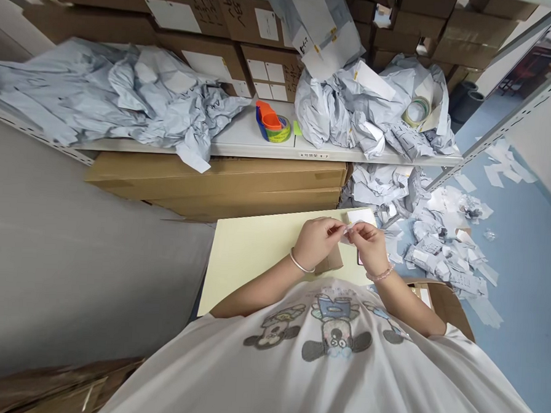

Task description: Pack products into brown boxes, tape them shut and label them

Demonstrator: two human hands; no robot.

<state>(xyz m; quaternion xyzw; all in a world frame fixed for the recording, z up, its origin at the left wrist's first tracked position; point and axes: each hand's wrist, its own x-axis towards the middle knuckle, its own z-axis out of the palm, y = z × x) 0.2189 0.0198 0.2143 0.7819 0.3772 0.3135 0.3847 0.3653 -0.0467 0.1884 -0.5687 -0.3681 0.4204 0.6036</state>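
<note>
My left hand [314, 240] and my right hand [370, 245] meet over the far right part of a pale yellow table [250, 248]. Both pinch a small white strip [345, 232] between thumb and fingers. I cannot tell what the strip is. A white card or small box [362, 216] lies on the table just beyond my right hand. A small brown cardboard piece [332, 260] shows under my left wrist. Each wrist wears a bracelet.
A grey shelf [260, 145] ahead carries heaps of grey plastic mailer bags [124, 94], an orange and blue tape dispenser [271, 121] and a tape roll [416, 110]. Cardboard boxes [221, 179] stand below and behind. Torn wrappers [440, 240] litter the blue floor at right.
</note>
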